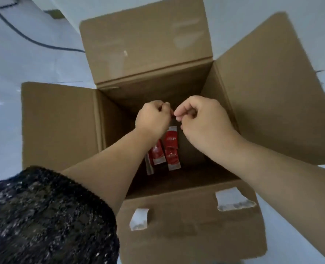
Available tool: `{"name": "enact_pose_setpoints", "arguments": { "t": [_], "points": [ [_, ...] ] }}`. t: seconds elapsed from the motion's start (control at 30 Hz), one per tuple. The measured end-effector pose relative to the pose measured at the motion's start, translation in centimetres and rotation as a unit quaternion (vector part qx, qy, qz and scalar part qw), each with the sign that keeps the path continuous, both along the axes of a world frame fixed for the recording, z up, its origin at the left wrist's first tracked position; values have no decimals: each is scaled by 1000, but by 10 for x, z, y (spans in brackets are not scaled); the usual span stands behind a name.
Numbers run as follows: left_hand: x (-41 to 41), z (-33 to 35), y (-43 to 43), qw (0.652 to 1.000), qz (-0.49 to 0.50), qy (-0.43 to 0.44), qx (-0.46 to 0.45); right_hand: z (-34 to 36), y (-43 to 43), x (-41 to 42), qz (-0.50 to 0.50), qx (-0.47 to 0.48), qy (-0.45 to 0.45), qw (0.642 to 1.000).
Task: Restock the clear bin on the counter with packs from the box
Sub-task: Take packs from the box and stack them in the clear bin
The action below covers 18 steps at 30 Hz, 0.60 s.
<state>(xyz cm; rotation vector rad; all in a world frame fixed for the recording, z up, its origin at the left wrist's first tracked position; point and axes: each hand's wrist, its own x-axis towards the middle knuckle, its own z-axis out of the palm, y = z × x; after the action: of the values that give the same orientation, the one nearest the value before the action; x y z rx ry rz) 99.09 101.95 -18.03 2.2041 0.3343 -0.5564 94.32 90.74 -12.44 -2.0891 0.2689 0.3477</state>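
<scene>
An open cardboard box (186,221) stands on the floor below me with all its flaps spread out. Both of my hands reach into its opening. My left hand (152,118) and my right hand (202,121) have curled fingers, and their fingertips meet and pinch the top end of a strip of red packs (171,141) that hangs down between them. Lower in the box, another red pack (157,154) lies beside the strip, partly hidden by my left forearm. The clear bin and the counter are out of view.
The box sits on a pale grey floor (33,73). A black cable (14,29) runs across the floor at the upper left. Two bits of torn tape (234,201) stick to the near flap. My dark speckled sleeve (43,216) fills the lower left.
</scene>
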Motion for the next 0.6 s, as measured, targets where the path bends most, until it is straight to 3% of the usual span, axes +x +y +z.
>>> {"name": "enact_pose_setpoints", "arguments": {
  "t": [0.17, 0.33, 0.47, 0.6],
  "points": [
    [7, -77, -2, 982, -63, 166, 59, -45, 1, 9, -38, -25, 128, 991],
    [-1, -138, 0, 925, -207, 308, 88, -67, 2, 15, -46, -42, 262, 963],
    [7, -165, -6, 893, -267, 345, 111, -86, 3, 18, -43, -47, 285, 956],
    [5, -190, -13, 893, -256, 349, 122, -103, -1, 15, -43, -31, 281, 958]
  ]
}}
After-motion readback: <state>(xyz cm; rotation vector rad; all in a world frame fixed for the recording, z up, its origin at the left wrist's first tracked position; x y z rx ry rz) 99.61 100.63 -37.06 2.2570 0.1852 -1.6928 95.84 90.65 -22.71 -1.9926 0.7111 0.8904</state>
